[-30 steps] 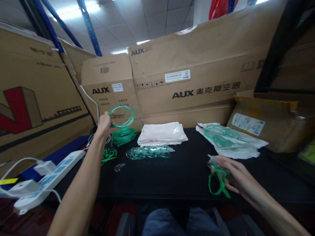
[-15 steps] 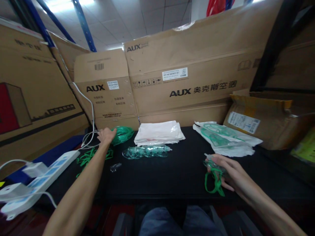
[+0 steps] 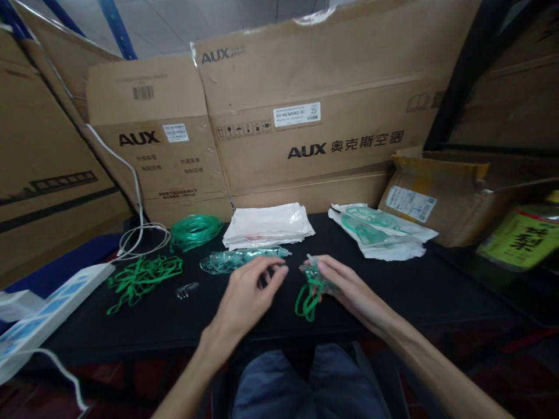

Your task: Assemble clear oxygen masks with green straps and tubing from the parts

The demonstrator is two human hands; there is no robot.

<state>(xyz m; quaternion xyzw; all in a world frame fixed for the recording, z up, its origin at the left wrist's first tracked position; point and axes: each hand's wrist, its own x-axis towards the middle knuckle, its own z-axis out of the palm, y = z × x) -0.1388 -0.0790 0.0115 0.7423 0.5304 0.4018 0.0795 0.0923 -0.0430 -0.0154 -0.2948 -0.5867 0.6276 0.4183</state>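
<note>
My right hand [image 3: 340, 282] is closed around a clear green oxygen mask [image 3: 312, 272], its pale connector sticking up past the fingertips. A green elastic strap [image 3: 308, 304] hangs in loops below the mask. Just to the left, my left hand [image 3: 251, 294] is loosely curled, thumb and index finger close to each other; I see nothing between them. Behind that hand lies a row of nested clear green masks [image 3: 236, 259], partly covered by it. Small clear connectors [image 3: 187, 290] rest on the black table left of my left hand.
Green straps [image 3: 144, 279] lie in a tangle at left, with a coil of green tubing [image 3: 196, 231] behind. White bags [image 3: 268, 224] are stacked mid-back; a packed mask set [image 3: 378, 230] lies right. Cardboard [image 3: 349, 116] walls the back. A power strip [image 3: 56, 317] occupies the left edge.
My left hand has left the green tubing coil and come to the middle, near the mask. My right hand has brought the mask inward to the left. The view has shifted.
</note>
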